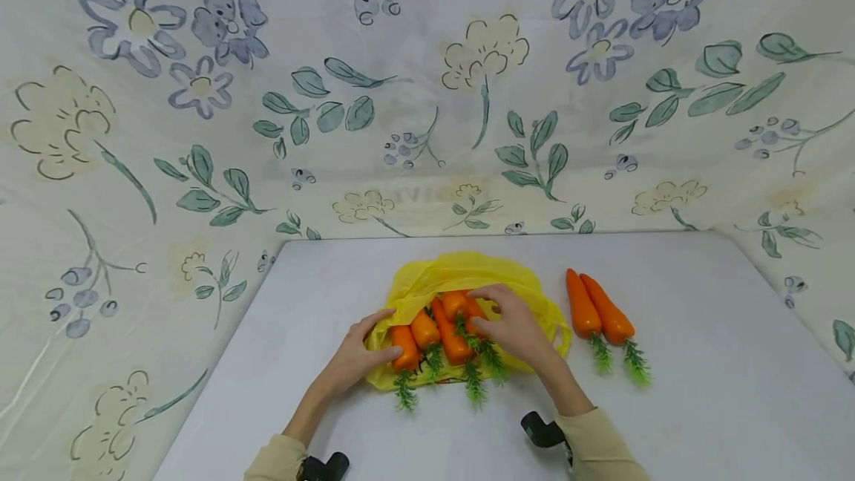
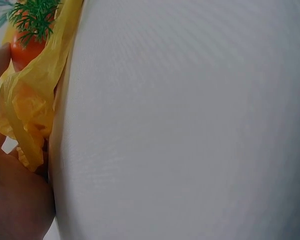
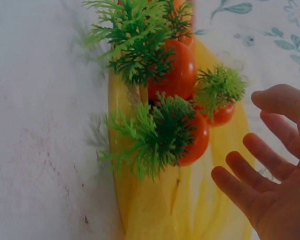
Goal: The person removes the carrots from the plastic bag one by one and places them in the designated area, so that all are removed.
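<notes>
A yellow plastic bag (image 1: 467, 267) lies on its side on the table, its mouth toward me. Inside are several toy carrots (image 1: 454, 336), their green leafy tops sticking out. At the bag's left side, my left hand (image 1: 350, 358) holds the edge, fingers at the bag and thumb against the leftmost carrot (image 1: 404, 347). My right hand (image 1: 517, 325) is over the right part of the mouth, beside the carrots. In the right wrist view the right hand (image 3: 274, 175) has its fingers spread and holds nothing; the carrot tops (image 3: 150, 130) stand apart from it.
Two more toy carrots (image 1: 608, 310) lie side by side on the white table (image 1: 708, 392), right of the bag. Behind the table hangs a flower-patterned cloth (image 1: 427, 95). A black wrist camera (image 1: 542, 430) is on the right forearm, another (image 1: 325, 466) on the left.
</notes>
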{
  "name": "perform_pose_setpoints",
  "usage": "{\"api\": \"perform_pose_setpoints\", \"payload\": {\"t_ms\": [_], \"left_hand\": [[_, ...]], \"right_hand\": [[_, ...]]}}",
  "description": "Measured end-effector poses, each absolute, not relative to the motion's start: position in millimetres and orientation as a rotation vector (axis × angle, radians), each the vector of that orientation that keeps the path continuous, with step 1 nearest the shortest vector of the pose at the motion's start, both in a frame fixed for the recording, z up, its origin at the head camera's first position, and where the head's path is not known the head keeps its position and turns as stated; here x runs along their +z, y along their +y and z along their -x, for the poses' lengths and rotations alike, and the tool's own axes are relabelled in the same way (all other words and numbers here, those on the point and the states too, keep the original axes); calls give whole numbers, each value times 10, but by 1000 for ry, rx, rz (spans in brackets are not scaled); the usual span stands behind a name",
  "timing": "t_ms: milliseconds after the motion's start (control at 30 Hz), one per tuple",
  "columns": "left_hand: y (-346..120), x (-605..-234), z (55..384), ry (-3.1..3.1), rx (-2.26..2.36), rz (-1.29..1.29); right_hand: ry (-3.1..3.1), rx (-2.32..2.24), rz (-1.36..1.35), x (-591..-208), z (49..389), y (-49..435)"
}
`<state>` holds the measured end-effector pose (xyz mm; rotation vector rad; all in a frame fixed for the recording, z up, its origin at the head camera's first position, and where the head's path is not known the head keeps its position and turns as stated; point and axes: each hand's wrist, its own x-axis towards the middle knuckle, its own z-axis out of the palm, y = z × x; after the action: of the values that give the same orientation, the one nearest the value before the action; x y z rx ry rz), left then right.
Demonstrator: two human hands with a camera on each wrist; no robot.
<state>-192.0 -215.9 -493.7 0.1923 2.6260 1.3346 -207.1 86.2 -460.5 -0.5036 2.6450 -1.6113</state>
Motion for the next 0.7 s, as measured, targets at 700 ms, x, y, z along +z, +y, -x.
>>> {"api": "perform_pose_setpoints", "payload": {"t_ms": [700], "left_hand": [[-2150,-4938,1913,2636,1342,-188]], "right_hand": [[2664,-1597,538,-4608,2130,606]]}}
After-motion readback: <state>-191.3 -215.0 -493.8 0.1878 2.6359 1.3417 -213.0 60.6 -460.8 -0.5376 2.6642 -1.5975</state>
